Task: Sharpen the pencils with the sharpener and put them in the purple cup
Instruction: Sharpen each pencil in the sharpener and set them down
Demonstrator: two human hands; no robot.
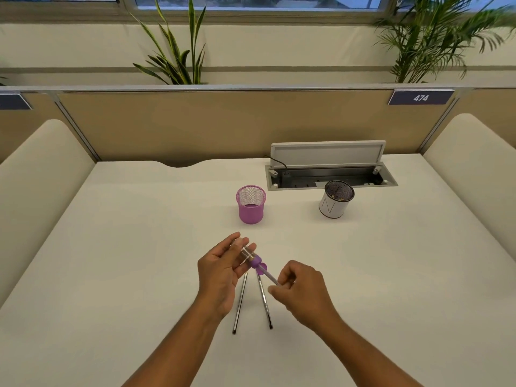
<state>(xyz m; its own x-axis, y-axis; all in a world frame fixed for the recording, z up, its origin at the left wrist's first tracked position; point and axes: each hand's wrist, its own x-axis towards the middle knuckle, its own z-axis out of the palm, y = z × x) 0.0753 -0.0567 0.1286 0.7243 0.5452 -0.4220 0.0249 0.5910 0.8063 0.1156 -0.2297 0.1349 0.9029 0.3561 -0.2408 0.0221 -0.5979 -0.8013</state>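
A wide, pale cream tabletop fills most of the view, closed at the back by a tan fabric partition with a dark label reading 474. Set into the tabletop at the far right is a grey metal cable box with its lid propped open. Just in front of that box stands a white cylindrical cup with a dark mesh inside, tilted slightly in the picture. Well to its left stands the purple mesh cup, upright and with nothing visible inside it, beyond both hands.

The left hand is closed around a clear-bodied sharpener with a purple end, held above the tabletop with the purple end facing right. The right hand, just beside it, pinches the back end of a thin purple-tinted pencil between its fingertips; the pencil runs up and left, and its tip sits in the sharpener's purple end.

Under and between the hands, two dark, slim pencils lie flat on the tabletop, spreading apart toward the near edge, the right one passing beneath the held pencil.
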